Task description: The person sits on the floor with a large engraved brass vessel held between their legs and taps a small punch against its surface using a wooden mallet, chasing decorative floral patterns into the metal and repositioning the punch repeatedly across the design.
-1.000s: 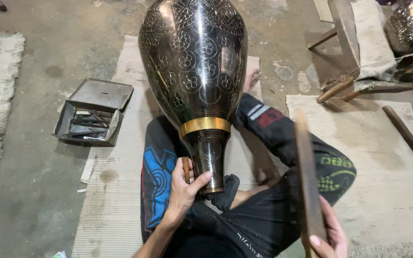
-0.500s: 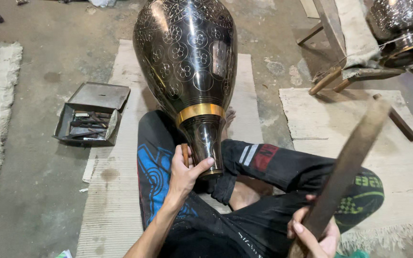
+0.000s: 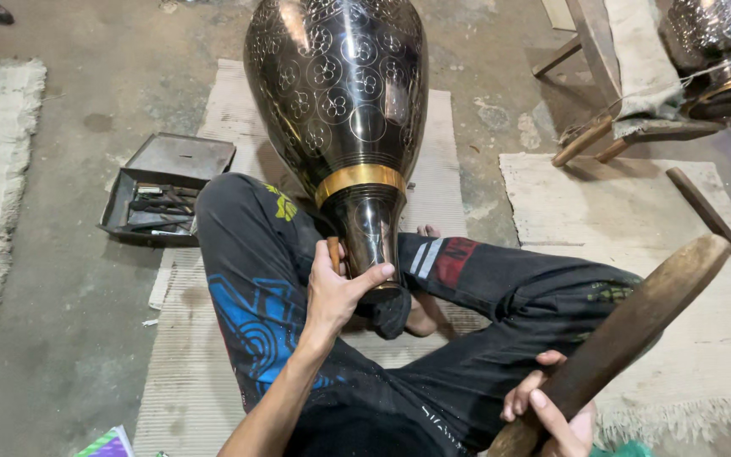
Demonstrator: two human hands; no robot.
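Note:
A large dark metal vase engraved with round flower patterns lies tilted on my lap, its gold band and narrow neck pointing toward me. My left hand wraps the neck near its end, and a small brown wooden-handled tool pokes out between my fingers. My right hand at the bottom right grips a thick wooden stick that slants up to the right. I sit cross-legged in dark printed trousers, with a bare foot beneath the vase's neck.
An open metal box of tools lies on the floor to the left. Woven mats cover parts of the concrete floor. A wooden stand and another shiny engraved vessel sit at the top right. A loose wooden stick lies on the right mat.
The wooden stick in my right hand has swung from nearly upright down to a slant toward the right. The vase stays held at the neck.

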